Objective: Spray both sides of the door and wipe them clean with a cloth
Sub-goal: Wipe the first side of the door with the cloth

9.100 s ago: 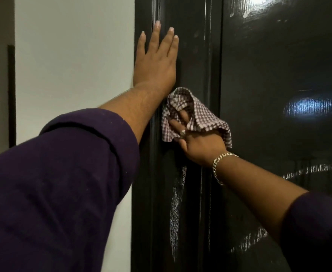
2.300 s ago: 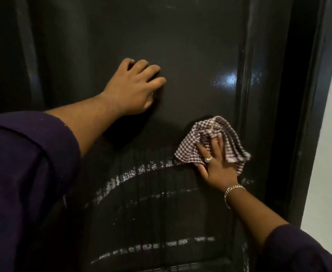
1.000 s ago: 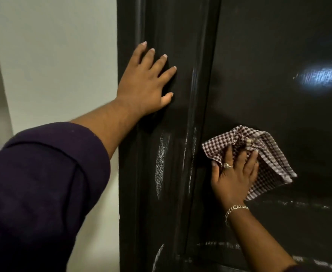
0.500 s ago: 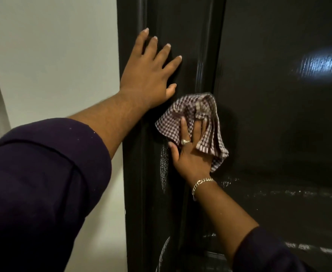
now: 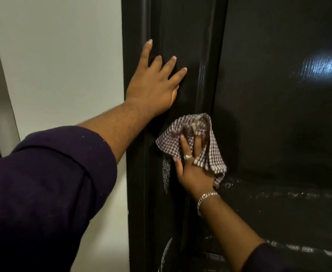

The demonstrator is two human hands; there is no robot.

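Against door (image 5: 279, 134), cloth (image 5: 182, 134) has slid lower.

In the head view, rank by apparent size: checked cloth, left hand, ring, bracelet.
1. Left hand and checked cloth: look alike, and the right hand covers part of the cloth, so unranked.
2. Bracelet.
3. Ring.
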